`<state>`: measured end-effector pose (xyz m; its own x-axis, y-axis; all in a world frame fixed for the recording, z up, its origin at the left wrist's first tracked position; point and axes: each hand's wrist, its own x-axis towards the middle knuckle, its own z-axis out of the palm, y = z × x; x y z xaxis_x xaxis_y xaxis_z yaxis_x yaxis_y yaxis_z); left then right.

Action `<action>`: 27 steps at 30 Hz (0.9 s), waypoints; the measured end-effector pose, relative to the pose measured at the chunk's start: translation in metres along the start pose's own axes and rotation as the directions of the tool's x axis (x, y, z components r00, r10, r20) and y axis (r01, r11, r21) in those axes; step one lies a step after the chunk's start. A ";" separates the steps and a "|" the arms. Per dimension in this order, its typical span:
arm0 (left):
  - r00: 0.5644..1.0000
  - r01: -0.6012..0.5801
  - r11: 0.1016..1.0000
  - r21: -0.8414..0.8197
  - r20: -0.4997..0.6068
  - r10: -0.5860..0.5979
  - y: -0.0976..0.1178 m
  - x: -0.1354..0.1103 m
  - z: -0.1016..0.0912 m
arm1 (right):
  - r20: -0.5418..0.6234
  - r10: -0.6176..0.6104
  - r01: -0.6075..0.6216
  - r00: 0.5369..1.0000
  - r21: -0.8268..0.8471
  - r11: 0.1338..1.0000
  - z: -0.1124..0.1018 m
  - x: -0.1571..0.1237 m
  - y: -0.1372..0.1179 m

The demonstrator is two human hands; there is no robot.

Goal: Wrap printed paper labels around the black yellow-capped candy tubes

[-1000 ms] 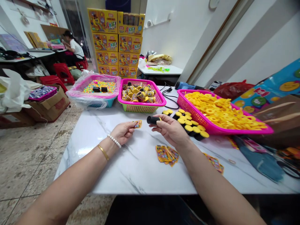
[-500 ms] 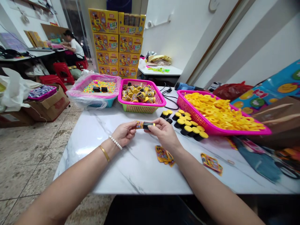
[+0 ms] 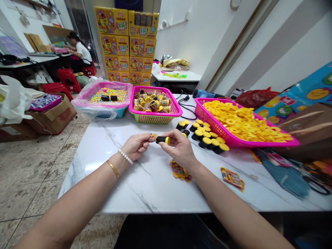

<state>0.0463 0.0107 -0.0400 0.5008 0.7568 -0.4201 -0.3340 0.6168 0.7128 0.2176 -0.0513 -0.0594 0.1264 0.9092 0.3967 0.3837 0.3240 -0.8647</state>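
My right hand (image 3: 178, 147) pinches a small black tube with a yellow cap (image 3: 163, 139) above the white marble table (image 3: 145, 180). My left hand (image 3: 136, 145) holds a small orange sticker (image 3: 153, 138) against the tube's left end. Both hands meet at the table's middle. A pile of the same stickers (image 3: 180, 171) lies just below my right wrist, and another small pile (image 3: 232, 177) lies further right. Several capped black tubes (image 3: 207, 136) lie beside the right-hand pink basket.
Pink basket of yellow rings (image 3: 243, 121) at right. Pink basket of labelled tubes (image 3: 154, 103) and a bag-lined basket of coloured candy (image 3: 107, 97) at the back. Stacked yellow cartons (image 3: 128, 45) behind. A seated person (image 3: 80, 52) works far left. Scissors (image 3: 313, 183) at right edge.
My right hand brought the tube leftward to meet the sticker in my left hand. The sticker now touches the tube's end, and the tube has turned so its yellow cap faces right.
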 end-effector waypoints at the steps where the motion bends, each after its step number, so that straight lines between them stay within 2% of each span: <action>1: 1.000 0.007 1.000 -0.006 0.014 -0.007 0.000 0.000 0.000 | 0.000 0.012 -0.012 1.000 0.040 0.999 0.000 0.001 -0.001; 5: 0.999 0.032 0.994 -0.102 -0.003 -0.032 0.003 0.000 0.001 | -0.072 0.149 -0.121 0.986 0.296 0.947 -0.002 0.006 -0.002; 9: 0.998 0.061 0.982 -0.178 -0.013 -0.065 0.004 0.002 0.000 | -0.025 0.315 -0.245 0.949 0.572 0.783 0.000 0.011 0.000; 11: 0.997 0.075 0.980 -0.184 0.005 -0.075 0.003 0.002 0.000 | 0.022 0.352 -0.291 0.936 0.613 0.735 0.004 0.010 0.001; 14: 0.997 0.078 0.977 -0.199 0.028 -0.074 0.001 0.002 0.000 | 0.049 0.385 -0.332 0.921 0.614 0.716 0.008 0.009 0.000; 17: 0.997 0.063 0.973 -0.221 0.051 -0.053 -0.001 0.002 0.000 | 0.057 0.391 -0.347 0.919 0.588 0.731 0.010 0.007 -0.002; 20: 0.997 0.069 0.978 -0.196 0.057 -0.059 -0.003 0.003 0.000 | 0.062 0.344 -0.329 0.937 0.482 0.812 0.010 0.004 -0.004; 24: 0.999 0.030 0.993 -0.116 -0.012 -0.031 -0.008 0.005 -0.001 | -0.045 0.208 -0.188 0.977 0.275 0.943 0.007 0.003 -0.004; 27: 0.996 -0.070 0.998 0.002 -0.051 0.070 -0.010 0.004 -0.002 | -0.098 0.143 -0.117 0.985 0.234 0.965 0.003 0.004 -0.003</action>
<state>0.0501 0.0081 -0.0504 0.4348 0.8081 -0.3974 -0.3664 0.5619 0.7416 0.2144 -0.0483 -0.0559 0.2684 0.9162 0.2976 0.1418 0.2680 -0.9529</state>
